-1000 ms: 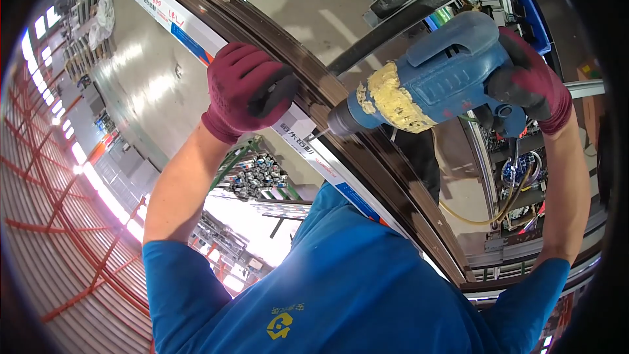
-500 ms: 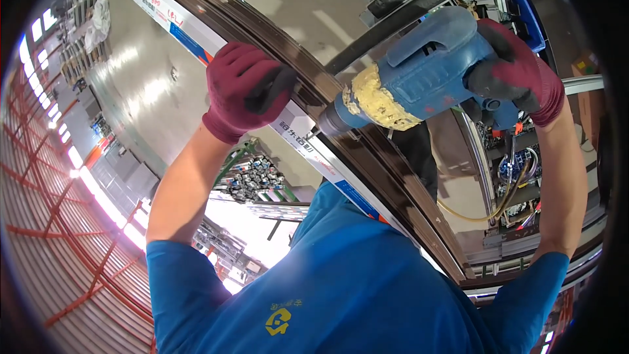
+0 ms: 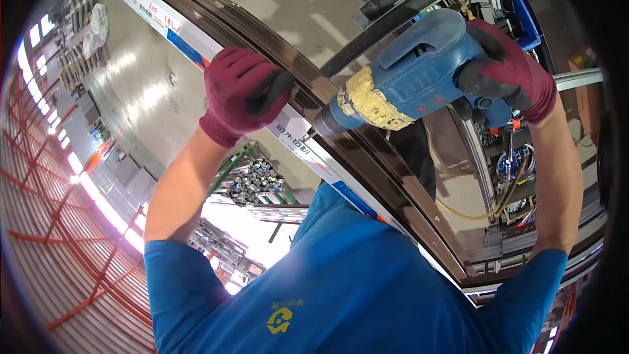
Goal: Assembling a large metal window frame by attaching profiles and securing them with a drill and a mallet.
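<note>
My right hand (image 3: 504,69), in a maroon and black glove, is closed around the grip of a blue power drill (image 3: 426,59). A worn yellow band wraps the drill's front part. Its chuck points left and down, with the short bit at the white-filmed outer face of a brown metal frame (image 3: 262,42). My left hand (image 3: 246,92), gloved alike, is closed over that same edge just beyond the bit, its fingers wrapped around the profile. The frame slants from the far left down to my body at the right. How deep the bit sits cannot be made out.
Black-padded support rails (image 3: 419,0) cross beyond the drill. A blue bin (image 3: 521,10) with dark parts stands at the far right. A yellowish hose (image 3: 468,216) hangs below the drill. Bundled profiles (image 3: 252,180) lie on a green rack at the left.
The drill and my right hand have shifted slightly left. My left hand keeps its hold on the frame, and the bit stays at the white-filmed face.
</note>
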`<state>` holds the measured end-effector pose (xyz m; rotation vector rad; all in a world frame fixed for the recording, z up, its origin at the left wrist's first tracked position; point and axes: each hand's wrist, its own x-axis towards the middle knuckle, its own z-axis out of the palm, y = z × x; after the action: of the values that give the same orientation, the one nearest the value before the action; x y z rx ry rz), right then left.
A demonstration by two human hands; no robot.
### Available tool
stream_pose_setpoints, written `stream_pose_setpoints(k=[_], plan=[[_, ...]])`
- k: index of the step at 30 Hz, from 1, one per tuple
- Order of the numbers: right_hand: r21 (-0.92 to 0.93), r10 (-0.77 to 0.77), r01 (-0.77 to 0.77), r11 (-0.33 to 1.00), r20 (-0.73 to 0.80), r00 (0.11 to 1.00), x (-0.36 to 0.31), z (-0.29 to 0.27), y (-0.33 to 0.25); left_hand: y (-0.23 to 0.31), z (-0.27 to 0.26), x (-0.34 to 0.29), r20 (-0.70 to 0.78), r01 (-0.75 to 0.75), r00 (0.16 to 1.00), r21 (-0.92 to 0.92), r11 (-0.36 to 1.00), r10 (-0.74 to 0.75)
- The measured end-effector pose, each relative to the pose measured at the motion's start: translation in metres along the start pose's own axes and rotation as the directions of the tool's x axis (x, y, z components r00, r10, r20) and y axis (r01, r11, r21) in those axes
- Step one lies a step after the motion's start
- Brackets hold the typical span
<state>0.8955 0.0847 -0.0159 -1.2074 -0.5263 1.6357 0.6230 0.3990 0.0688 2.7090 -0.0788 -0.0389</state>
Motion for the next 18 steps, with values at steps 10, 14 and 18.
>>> stream_pose_setpoints(k=[10, 14, 18], plan=[[-0.025, 0.159, -0.158, 0.987, 0.074, 0.985, 0.009, 0.038, -0.035, 0.0, 0.002, 0.0, -0.027, -0.017, 0.999, -0.004, 1.0, 0.017], [0.033, 0.045, -0.049, 0.998, 0.088, 0.995, 0.011, 0.027, -0.007, -0.001, 0.002, 0.0, -0.006, -0.033, 0.999, -0.021, 0.999, 0.032], [-0.014, -0.033, 0.031, 0.999, -0.14, 0.99, -0.02, -0.012, 0.003, 0.0, 0.0, 0.0, -0.007, -0.047, 0.999, -0.011, 0.999, 0.047]])
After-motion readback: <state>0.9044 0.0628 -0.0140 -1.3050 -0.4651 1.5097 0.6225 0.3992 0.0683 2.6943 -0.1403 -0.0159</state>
